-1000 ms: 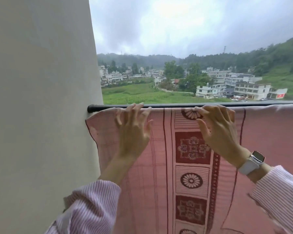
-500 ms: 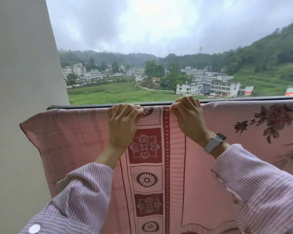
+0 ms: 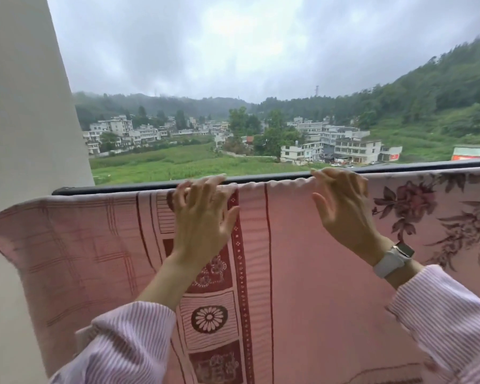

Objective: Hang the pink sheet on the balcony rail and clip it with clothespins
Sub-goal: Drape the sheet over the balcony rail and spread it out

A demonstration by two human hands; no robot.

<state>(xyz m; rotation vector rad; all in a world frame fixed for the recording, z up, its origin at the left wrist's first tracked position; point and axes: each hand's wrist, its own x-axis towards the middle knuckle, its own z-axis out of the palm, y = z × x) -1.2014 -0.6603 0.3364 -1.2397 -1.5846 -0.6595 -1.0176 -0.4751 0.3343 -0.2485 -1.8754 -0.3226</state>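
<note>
The pink sheet (image 3: 294, 259), with dark red borders and flower prints, hangs draped over the black balcony rail (image 3: 122, 188) and fills the lower half of the view. My left hand (image 3: 203, 217) lies against the sheet just below the rail, fingers spread and fairly straight, fingertips at the top fold. My right hand (image 3: 344, 209) is a little to the right, fingers loose, fingertips touching the sheet's top edge on the rail. Neither hand grips the cloth. No clothespin is visible.
A pale wall or pillar (image 3: 25, 106) stands at the left, where the rail ends. The sheet's left corner (image 3: 0, 225) bulges out past the pillar's edge. Beyond the rail lie open air, fields and buildings far below.
Both hands have let go of their pinch on the top edge and opened. They have spread apart, the right hand shifting right along the rail.
</note>
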